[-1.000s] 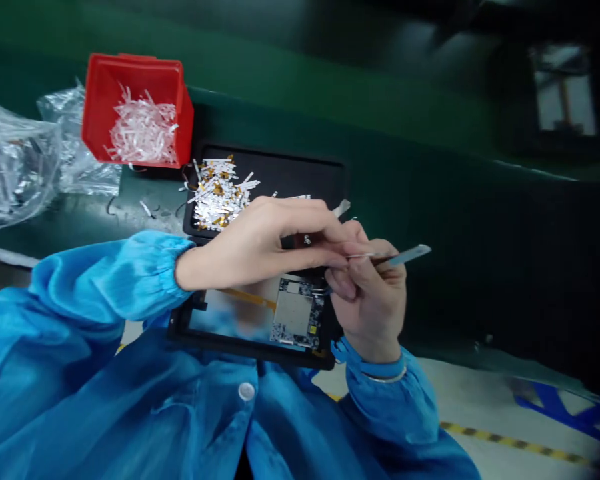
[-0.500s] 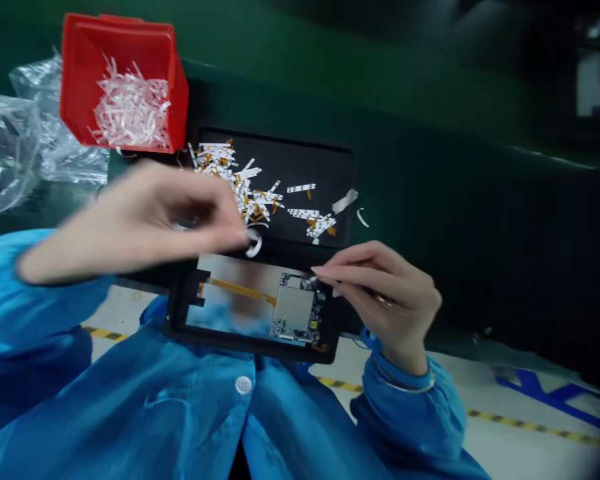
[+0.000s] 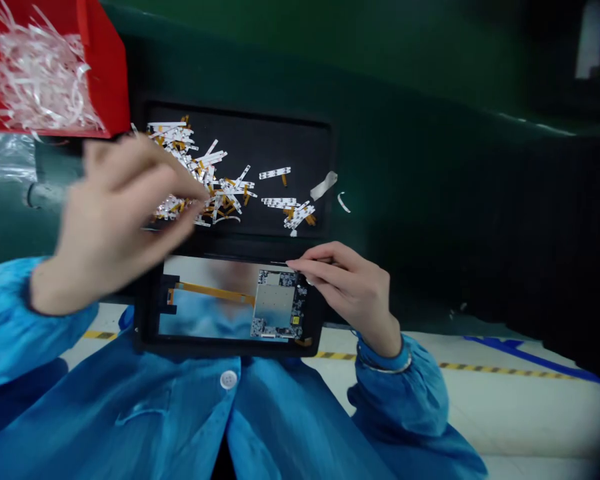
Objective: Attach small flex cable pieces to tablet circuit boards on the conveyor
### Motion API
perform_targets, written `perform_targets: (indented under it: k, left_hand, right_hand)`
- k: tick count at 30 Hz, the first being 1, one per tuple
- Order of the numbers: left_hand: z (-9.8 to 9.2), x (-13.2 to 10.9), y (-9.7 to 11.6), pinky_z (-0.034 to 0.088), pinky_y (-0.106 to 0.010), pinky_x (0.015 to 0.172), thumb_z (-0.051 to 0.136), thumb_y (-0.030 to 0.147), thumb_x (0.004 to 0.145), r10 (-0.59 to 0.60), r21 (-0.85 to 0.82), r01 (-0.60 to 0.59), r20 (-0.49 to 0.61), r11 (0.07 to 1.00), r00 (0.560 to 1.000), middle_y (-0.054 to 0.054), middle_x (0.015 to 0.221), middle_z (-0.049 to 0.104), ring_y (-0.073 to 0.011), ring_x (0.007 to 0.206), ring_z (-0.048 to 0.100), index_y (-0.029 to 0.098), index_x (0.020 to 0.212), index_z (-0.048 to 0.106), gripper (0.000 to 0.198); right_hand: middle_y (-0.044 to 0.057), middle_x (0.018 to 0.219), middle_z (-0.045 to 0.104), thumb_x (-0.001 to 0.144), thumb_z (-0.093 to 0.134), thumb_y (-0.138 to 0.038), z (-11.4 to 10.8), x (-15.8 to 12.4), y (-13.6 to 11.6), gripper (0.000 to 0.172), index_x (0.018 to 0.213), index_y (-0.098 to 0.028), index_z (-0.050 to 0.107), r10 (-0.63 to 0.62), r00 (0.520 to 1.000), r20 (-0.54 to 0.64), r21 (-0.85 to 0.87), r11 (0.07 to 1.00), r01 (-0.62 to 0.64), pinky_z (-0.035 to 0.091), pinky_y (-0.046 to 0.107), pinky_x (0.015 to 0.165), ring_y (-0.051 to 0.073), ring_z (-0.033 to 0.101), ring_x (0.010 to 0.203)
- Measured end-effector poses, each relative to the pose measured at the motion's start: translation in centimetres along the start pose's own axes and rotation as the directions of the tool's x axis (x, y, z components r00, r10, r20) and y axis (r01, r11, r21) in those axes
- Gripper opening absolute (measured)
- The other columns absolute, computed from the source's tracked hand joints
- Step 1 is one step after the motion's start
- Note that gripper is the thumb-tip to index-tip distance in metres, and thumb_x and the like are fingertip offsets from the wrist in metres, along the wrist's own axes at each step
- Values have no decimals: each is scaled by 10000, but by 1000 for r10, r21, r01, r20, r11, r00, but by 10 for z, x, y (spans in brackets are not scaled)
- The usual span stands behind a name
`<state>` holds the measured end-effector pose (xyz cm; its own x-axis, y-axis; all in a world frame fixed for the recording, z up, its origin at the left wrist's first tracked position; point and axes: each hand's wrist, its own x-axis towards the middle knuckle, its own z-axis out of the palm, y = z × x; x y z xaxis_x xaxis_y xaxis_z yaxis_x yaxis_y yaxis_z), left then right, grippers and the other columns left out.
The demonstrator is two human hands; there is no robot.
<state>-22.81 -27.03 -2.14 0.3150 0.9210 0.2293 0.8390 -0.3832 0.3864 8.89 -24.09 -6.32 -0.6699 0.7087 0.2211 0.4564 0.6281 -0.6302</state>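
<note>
An open tablet [image 3: 205,313] lies against my blue coat, with its circuit board [image 3: 276,303] and an orange flex cable [image 3: 215,292] exposed. My right hand [image 3: 353,287] is closed in a pinch on thin tweezers, its fingertips at the board's top right corner. My left hand [image 3: 115,220] is blurred. Its thumb and forefinger come together over a pile of white and orange strips [image 3: 205,183] in a black tray [image 3: 300,140]. What the fingers hold is not visible.
A red bin [image 3: 105,73] of white paper peelings stands at the upper left, next to the tray. Clear plastic bags [image 3: 5,157] lie under it. A dark green conveyor wall [image 3: 430,133] runs behind. Floor with yellow and blue tape [image 3: 505,370] shows on the right.
My left hand left my right hand, swung left with a white curl, and now hovers over the strip pile. My right hand turned down onto the board. The view moved closer.
</note>
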Motion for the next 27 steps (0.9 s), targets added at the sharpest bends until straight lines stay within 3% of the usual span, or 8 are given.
perform_targets:
  k: [3, 8, 12, 17, 19, 21, 24, 27]
  left_hand:
    - [29, 12, 26, 379, -415, 808, 548, 161, 991, 190, -99, -184, 61, 978, 980, -69, 1029, 625, -209, 937, 571, 177, 1046, 624, 95]
    - [59, 12, 33, 368, -452, 876, 454, 190, 1028, 284, -222, -240, 193, 945, 939, -119, 1312, 586, -295, 1174, 506, 216, 1192, 675, 276]
    - [63, 9, 33, 331, -505, 936, 431, 232, 1048, 324, -166, -292, 228, 942, 918, -110, 1435, 537, -338, 1296, 460, 227, 1142, 702, 287]
    - [62, 10, 42, 321, -516, 1019, 475, 234, 1039, 285, -104, -267, 250, 958, 925, -52, 1470, 528, -320, 1343, 468, 230, 1089, 684, 214]
    - [60, 12, 45, 328, -529, 1021, 476, 225, 1034, 288, -119, -265, 251, 957, 924, -66, 1462, 532, -331, 1339, 474, 219, 1091, 672, 204]
    - [60, 15, 47, 351, -532, 995, 456, 240, 1034, 290, -136, -262, 254, 955, 923, -92, 1417, 560, -339, 1301, 499, 206, 1081, 670, 222]
    - [61, 19, 48, 392, -510, 943, 409, 250, 1038, 298, -149, -268, 250, 952, 921, -120, 1303, 616, -326, 1210, 546, 203, 1146, 657, 274]
    - [66, 20, 49, 417, -483, 909, 376, 243, 1057, 339, -113, -320, 257, 940, 905, -122, 1237, 643, -307, 1161, 571, 216, 1306, 593, 331]
  right_hand:
    - [51, 963, 707, 984, 529, -98, 1, 0, 1, 260, 1019, -211, 760, -13, 1000, 16, -39, 999, 13, 550, 236, 609, 143, 680, 781]
    - [29, 980, 692, 1005, 536, -155, 1, 0, 2, 242, 1046, -253, 753, -1, 999, 53, -51, 999, 4, 518, 237, 602, 131, 652, 755]
    - [46, 961, 582, 1029, 527, -274, -6, 2, -2, 213, 1048, -260, 739, 86, 983, 161, -62, 995, -77, 438, 238, 509, 122, 535, 677]
    - [45, 910, 466, 1011, 544, -302, -16, 5, -7, 192, 963, -262, 726, 159, 952, 261, -187, 976, -112, 226, 218, 393, 115, 408, 615]
    - [50, 923, 460, 1015, 542, -304, -20, 5, -5, 206, 1078, -282, 736, 138, 947, 289, -179, 980, -88, 237, 223, 390, 120, 398, 614]
    - [55, 945, 480, 1022, 536, -300, -24, 4, 0, 256, 1196, -300, 723, 96, 946, 310, -79, 994, -75, 336, 237, 430, 131, 433, 642]
    - [51, 988, 537, 998, 594, -257, -35, 0, 5, 253, 1190, -335, 739, 112, 961, 251, 163, 974, -156, 456, 282, 546, 144, 506, 712]
    - [43, 984, 588, 968, 644, -210, -43, -4, 6, 224, 1065, -354, 784, 258, 966, 11, 356, 902, -245, 471, 304, 599, 169, 558, 809]
